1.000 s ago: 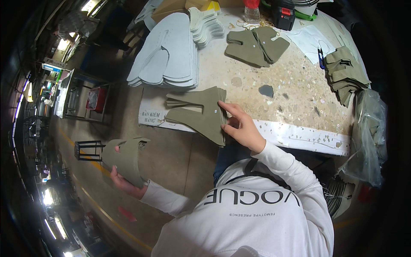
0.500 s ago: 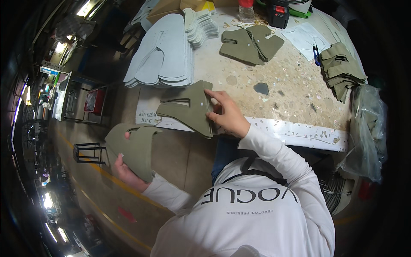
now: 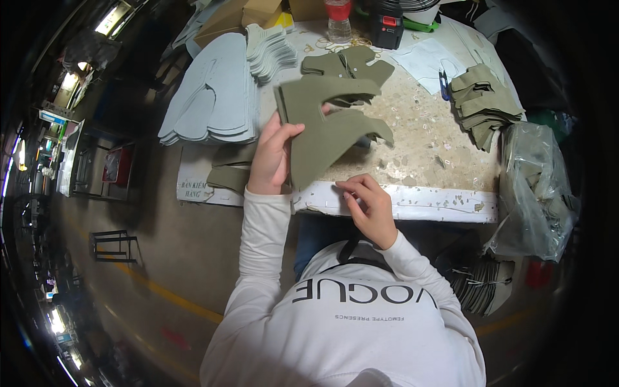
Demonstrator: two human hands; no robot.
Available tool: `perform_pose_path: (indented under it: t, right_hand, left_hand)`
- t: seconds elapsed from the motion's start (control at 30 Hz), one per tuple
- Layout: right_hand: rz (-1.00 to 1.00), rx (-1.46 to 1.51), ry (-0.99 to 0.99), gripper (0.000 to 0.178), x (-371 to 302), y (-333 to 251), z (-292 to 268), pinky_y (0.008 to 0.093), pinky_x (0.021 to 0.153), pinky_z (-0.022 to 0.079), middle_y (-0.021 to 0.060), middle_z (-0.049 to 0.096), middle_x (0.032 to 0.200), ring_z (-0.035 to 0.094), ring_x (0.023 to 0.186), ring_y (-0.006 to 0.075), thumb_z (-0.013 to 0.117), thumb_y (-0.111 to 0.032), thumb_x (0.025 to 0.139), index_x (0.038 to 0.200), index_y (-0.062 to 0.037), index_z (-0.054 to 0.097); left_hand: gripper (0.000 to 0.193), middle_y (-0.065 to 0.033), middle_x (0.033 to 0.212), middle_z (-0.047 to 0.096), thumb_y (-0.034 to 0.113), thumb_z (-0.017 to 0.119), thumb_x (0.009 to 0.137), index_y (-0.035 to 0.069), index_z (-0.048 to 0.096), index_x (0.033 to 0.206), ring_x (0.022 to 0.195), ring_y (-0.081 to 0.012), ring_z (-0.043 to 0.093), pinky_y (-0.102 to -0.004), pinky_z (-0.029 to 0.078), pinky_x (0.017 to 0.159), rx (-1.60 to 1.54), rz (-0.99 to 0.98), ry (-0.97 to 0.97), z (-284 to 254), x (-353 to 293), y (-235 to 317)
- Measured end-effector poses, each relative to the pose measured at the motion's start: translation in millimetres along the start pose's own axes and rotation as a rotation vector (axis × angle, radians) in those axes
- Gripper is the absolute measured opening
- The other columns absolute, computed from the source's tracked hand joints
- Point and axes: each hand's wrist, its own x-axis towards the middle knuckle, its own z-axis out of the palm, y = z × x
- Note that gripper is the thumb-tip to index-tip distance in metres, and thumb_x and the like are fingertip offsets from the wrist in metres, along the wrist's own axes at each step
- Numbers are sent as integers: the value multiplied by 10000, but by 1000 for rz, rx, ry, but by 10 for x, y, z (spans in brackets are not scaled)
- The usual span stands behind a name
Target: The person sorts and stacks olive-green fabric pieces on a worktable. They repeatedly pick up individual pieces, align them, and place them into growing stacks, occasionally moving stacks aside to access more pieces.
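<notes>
My left hand (image 3: 269, 161) is closed around the straight edge of several olive-green cut fabric pieces (image 3: 316, 138), thumb on top. The pieces are raised and tilted over the table's front part, their two curved prongs pointing right. Just right of and below them, my right hand (image 3: 373, 209) is half curled above the white table edge, thumb and fingers apart, with nothing visible in it. Behind my left hand, another olive stack (image 3: 227, 179) lies on the table's front left corner, partly hidden.
Light grey cut pieces (image 3: 209, 97) and smaller wavy ones (image 3: 269, 51) are piled at the left. Farther back lie tied olive pieces (image 3: 354, 63), a red-topped jar (image 3: 338, 29) and a black battery (image 3: 385, 29). Rightward are blue snips (image 3: 443, 84), an olive bundle (image 3: 483, 103) and a plastic bag (image 3: 538, 193).
My left hand has swung from beside the table to above it, bringing the olive pieces along. My right hand has let go of the stack on the table and moved right, toward me.
</notes>
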Motion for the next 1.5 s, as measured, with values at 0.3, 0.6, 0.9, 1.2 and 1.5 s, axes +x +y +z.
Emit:
perform_pose_path:
  t: [0.3, 0.6, 0.9, 1.2, 1.5]
  right_hand:
    - [-114, -128, -269, 264, 335, -85, -449, 339, 687, 508, 122, 627, 949, 634, 791, 291, 644, -22, 820, 1079, -46, 689]
    - [-545, -594, -479, 390, 1196, 391, -304, 414, 1017, 383, 39, 595, 1253, 512, 1220, 249, 668, -123, 820, 1193, -232, 696]
    - [-647, -359, -570, 342, 1221, 150, -45, 408, 913, 452, 50, 587, 1043, 550, 1022, 254, 761, -182, 741, 1070, -99, 717]
    - [-580, -117, -630, 342, 1309, 297, 66, 378, 842, 490, 59, 578, 998, 557, 981, 264, 792, -201, 726, 1046, -101, 731]
    - [-587, -83, -606, 292, 1313, 362, 65, 379, 839, 482, 58, 586, 959, 571, 959, 264, 795, -200, 727, 993, -90, 747]
  left_hand:
    - [436, -163, 1329, 566, -43, 538, 901, -7, 529, 1336, 1197, -258, 588, -365, 502, 970, 993, 484, 376, -239, -651, -48]
    - [385, -114, 1229, 650, 96, 771, 755, 60, 699, 1131, 1193, -305, 591, -391, 474, 989, 1486, 199, 238, -408, -1272, -33]
    - [554, -101, 1305, 608, 139, 855, 651, 77, 681, 1173, 1262, -321, 539, -434, 426, 1066, 1487, 284, 161, -536, -1365, -138]
    - [535, -94, 1299, 617, 181, 874, 612, 88, 714, 1113, 1235, -316, 557, -420, 451, 1025, 1533, 302, 88, -573, -1326, -60]
    - [298, -116, 1184, 686, 45, 759, 771, 40, 711, 1065, 1062, -250, 656, -349, 493, 948, 1360, 330, 119, -735, -1366, 0]
